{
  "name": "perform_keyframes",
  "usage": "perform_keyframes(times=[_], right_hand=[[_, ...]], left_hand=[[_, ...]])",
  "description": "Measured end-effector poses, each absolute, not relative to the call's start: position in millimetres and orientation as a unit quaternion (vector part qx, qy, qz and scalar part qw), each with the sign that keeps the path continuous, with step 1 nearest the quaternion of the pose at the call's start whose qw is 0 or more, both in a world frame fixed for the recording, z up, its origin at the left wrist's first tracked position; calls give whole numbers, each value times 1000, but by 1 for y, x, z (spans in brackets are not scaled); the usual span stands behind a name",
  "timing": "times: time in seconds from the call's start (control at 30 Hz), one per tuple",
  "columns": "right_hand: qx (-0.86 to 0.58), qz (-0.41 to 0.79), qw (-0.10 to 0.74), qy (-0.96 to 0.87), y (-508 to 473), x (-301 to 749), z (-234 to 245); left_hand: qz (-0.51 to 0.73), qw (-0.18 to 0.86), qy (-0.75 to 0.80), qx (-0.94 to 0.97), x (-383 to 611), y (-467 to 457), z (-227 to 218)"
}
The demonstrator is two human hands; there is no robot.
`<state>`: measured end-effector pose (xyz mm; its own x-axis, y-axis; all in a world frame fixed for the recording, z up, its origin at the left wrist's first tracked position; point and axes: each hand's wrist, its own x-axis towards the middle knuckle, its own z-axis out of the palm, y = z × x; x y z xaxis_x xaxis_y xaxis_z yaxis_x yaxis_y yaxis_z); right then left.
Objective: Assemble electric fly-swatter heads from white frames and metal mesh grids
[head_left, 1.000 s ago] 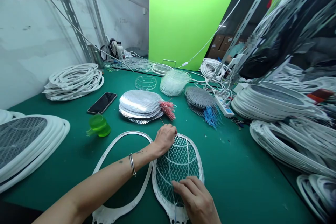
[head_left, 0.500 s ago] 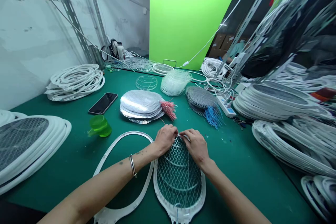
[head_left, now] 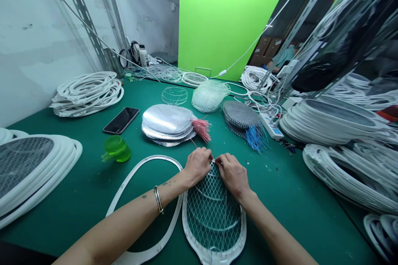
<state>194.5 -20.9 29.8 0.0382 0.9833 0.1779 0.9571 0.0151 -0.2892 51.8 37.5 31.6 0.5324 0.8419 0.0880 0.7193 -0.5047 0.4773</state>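
A bright green panel (head_left: 224, 20) stands upright at the far edge of the green-topped table (head_left: 289, 190). Left of the panel runs a stained whitish wall (head_left: 37, 41), crossed by slanting slotted metal struts (head_left: 84, 20). Right of the panel the room is dim, with brown cardboard boxes (head_left: 263, 46) behind it.

A green-topped work table (head_left: 280, 182) fills the view. At its near middle lies a meshed racket head (head_left: 214, 219), with an empty white racket frame (head_left: 155, 158) just beside it on the left. Farther left sit a translucent green cup (head_left: 116, 148) and a dark phone (head_left: 121, 114). Mid-table lies a stack of silver mesh sheets with red wires (head_left: 168, 122), and to its right a stack of grey mesh with blue wires (head_left: 241, 116), beside a white power strip (head_left: 272, 126). Behind them are a pile of pale mesh (head_left: 209, 94) and a round wire grid (head_left: 174, 95). White frames are heaped at the far left (head_left: 87, 93), the near left (head_left: 31, 169) and along the right (head_left: 329, 120).
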Motion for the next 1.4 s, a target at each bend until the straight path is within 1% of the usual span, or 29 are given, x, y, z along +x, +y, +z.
perform_keyframes(times=[0.2,0.27,0.43,0.57,0.67,0.73,0.77,0.83,0.93,1.0,1.1,1.33,1.4], right_hand=[[-721,160,164,-654,2,217,37],[-723,180,165,-647,7,220,34],[-727,159,201,-636,9,213,32],[-718,132,275,-625,-6,215,43],[-733,88,332,-587,-54,220,54],[-729,64,344,-588,-103,215,59],[-714,52,343,-608,-130,210,61],[-625,18,324,-710,-179,193,60],[-531,4,276,-801,-225,166,51],[-524,13,263,-810,-235,156,43],[-526,32,260,-809,-233,154,37],[-525,66,274,-803,-230,158,38],[-525,74,273,-803,-229,157,38]], left_hand=[[140,219,469,844,52,44,34],[141,221,468,844,54,43,32],[167,209,457,848,58,38,30],[182,240,431,851,49,42,46],[205,268,411,847,26,30,63],[222,292,365,856,2,7,69],[232,311,313,867,-12,-8,69],[226,327,211,893,-37,-41,64],[190,280,147,929,-61,-81,46],[176,257,139,940,-65,-93,35],[169,260,142,940,-62,-93,30],[163,351,165,907,-56,-82,40],[158,348,163,910,-56,-83,41]])
